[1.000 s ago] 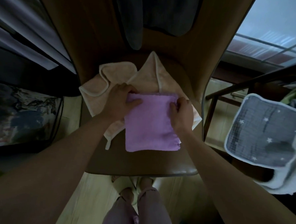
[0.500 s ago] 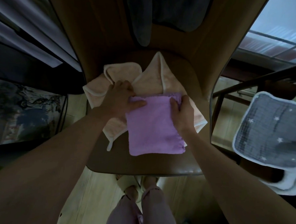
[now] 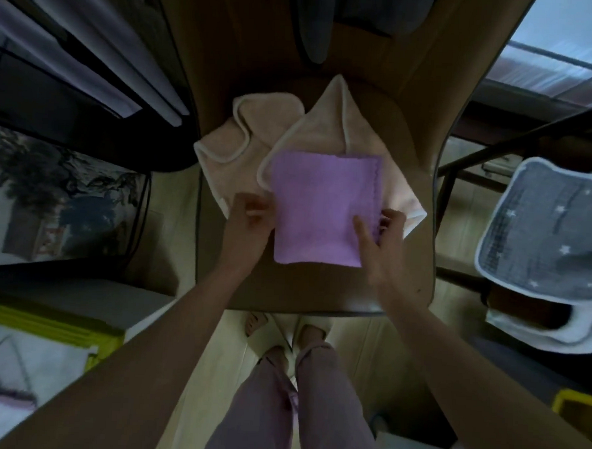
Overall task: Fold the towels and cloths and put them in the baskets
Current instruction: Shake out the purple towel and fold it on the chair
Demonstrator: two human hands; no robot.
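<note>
1. Head view, centre: I look down on a brown chair (image 3: 318,294); a purple cloth (image 3: 317,208), folded into a neat rectangle, lies on its seat, partly on top of a rumpled beige towel (image 3: 310,129) that spreads toward the chair back.
2. Head view, hands: my left hand (image 3: 248,218) sits at the cloth's left edge, fingers curled and pinching that edge; my right hand (image 3: 381,242) grips the cloth's right edge, thumb flat on top of the purple fabric and fingers curled round the side; both forearms reach in from the bottom corners.
3. Head view, right: a grey basket (image 3: 544,234) with small white stars and a white rim stands beside the chair, well apart from the cloth; I cannot tell what is inside it.
4. Head view, bottom: my legs in pink trousers (image 3: 298,406) and feet in slippers stand on a pale wood floor (image 3: 232,365) just before the seat; yellow-edged folded fabric (image 3: 59,332) lies at lower left; the light is dim.
</note>
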